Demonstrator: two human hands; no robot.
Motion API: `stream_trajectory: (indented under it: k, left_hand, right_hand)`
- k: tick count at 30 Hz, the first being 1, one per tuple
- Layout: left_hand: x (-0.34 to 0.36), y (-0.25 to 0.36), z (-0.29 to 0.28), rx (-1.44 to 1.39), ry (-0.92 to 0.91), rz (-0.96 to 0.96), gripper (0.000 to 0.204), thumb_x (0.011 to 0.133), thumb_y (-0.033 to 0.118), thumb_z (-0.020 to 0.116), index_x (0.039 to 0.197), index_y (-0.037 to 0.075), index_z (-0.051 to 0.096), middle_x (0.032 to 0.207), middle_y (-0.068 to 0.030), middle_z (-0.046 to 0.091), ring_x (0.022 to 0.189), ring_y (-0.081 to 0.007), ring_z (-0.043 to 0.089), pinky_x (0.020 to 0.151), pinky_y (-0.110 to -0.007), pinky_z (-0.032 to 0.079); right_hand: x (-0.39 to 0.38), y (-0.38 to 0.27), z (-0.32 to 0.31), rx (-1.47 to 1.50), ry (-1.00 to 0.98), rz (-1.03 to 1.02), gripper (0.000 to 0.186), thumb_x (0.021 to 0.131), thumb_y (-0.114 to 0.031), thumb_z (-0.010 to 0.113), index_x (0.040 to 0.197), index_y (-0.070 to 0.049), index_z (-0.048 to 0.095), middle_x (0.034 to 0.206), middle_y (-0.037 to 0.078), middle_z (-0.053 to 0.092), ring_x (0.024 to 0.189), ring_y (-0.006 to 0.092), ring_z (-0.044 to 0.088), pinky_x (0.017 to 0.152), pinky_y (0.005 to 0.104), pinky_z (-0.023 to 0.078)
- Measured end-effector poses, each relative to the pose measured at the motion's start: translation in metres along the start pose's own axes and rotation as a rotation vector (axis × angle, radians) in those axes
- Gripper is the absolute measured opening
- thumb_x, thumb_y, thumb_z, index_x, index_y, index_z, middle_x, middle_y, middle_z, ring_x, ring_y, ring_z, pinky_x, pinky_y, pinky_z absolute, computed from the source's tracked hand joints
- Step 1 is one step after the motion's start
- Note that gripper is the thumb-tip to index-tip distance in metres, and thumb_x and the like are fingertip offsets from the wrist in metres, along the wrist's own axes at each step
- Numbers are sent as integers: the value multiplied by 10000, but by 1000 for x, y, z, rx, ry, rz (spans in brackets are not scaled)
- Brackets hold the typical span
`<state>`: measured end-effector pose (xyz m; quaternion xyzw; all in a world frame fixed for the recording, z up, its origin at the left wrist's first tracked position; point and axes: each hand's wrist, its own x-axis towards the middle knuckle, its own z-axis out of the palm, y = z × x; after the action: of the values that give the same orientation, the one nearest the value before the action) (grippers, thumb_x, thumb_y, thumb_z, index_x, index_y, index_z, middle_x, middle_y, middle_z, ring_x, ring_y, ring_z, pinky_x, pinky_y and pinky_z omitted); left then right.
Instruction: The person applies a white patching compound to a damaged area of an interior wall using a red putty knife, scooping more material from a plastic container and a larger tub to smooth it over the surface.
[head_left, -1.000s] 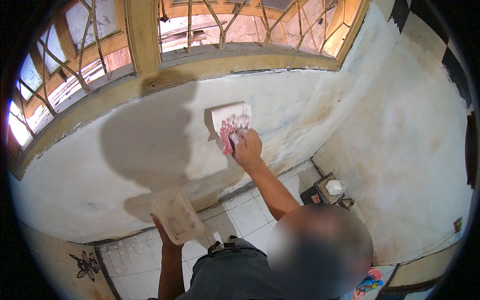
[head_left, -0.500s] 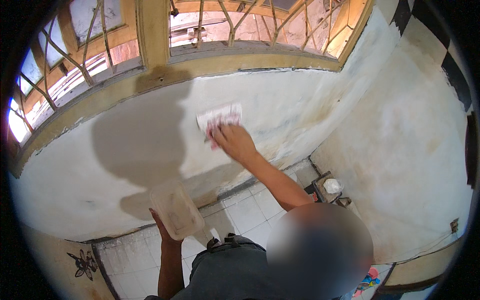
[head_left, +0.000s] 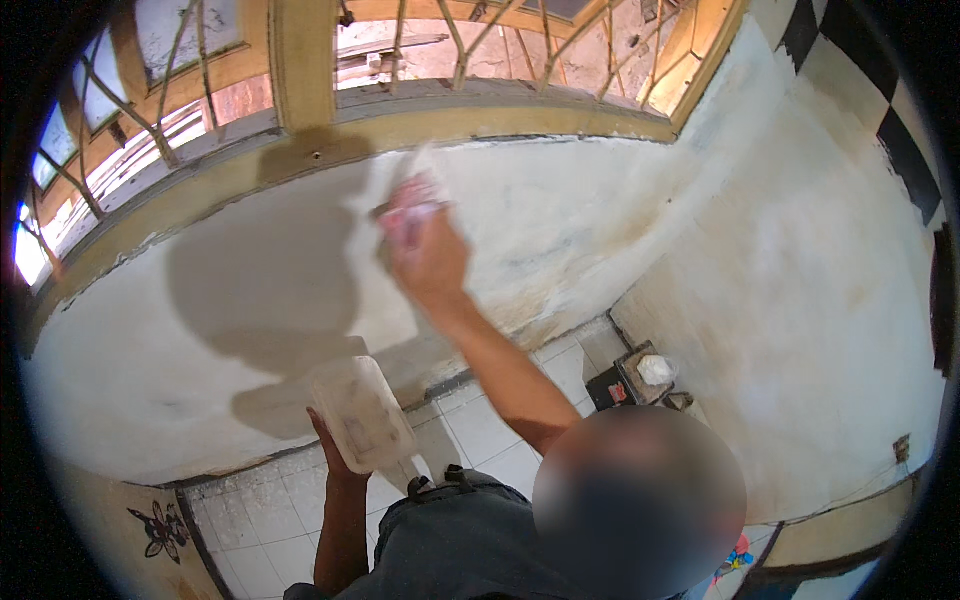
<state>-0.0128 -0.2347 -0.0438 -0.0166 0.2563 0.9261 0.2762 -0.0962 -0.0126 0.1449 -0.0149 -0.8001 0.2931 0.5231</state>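
My right hand [head_left: 432, 262] is raised against the white wall [head_left: 560, 215] just below the window frame. Its fingers are closed on a flat white-and-red piece [head_left: 418, 192], smeared by motion, whose exact kind I cannot make out. Lower down, at the left, my left hand [head_left: 332, 448] grips the side of a shallow whitish plastic container [head_left: 365, 415], tilted in front of the wall. Most of the left fingers are hidden by the container.
A wooden window frame [head_left: 305, 80] with metal bars runs along the top. By the right corner, a small dark stand [head_left: 632, 375] on the tiled floor [head_left: 480, 420] bears a white bundle [head_left: 655, 370]. A dark flower decoration [head_left: 160, 530] marks the left wall.
My right hand has swept up and to the left with the flat piece, from mid-wall toward the window frame. The container in my left hand has shifted only slightly.
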Motion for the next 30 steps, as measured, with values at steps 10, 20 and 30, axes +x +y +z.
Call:
stream_trajectory:
  k: [10, 20, 30]
  left_hand:
    - [-1, -2, -6, -23, 6, -16, 828, 837, 761, 351, 1407, 160, 354, 1313, -81, 488, 1173, -285, 494, 913, -485, 488]
    - [-13, 0, -4, 1, 73, 67, 905, 789, 789, 409, 1406, 129, 360, 1341, -111, 470, 1169, -322, 503, 940, -525, 467]
    - [-11, -1, 1, 20, 34, 37, 873, 807, 782, 384, 1411, 152, 354, 1341, -94, 472, 1171, -312, 501, 946, -509, 462]
  right_hand:
    - [-36, -11, -30, 7, 150, -239, 210, 718, -10, 661, 877, -18, 525, 722, 133, 530, 620, 294, 552, 552, 374, 463]
    - [24, 38, -44, -23, 418, 76, 160, 720, 9, 585, 870, -10, 534, 718, 73, 571, 595, 174, 548, 592, 305, 458]
    - [-12, -19, 23, 74, 74, -139, 78, 814, -64, 628, 860, -63, 565, 906, 100, 640, 810, 254, 637, 662, 361, 516]
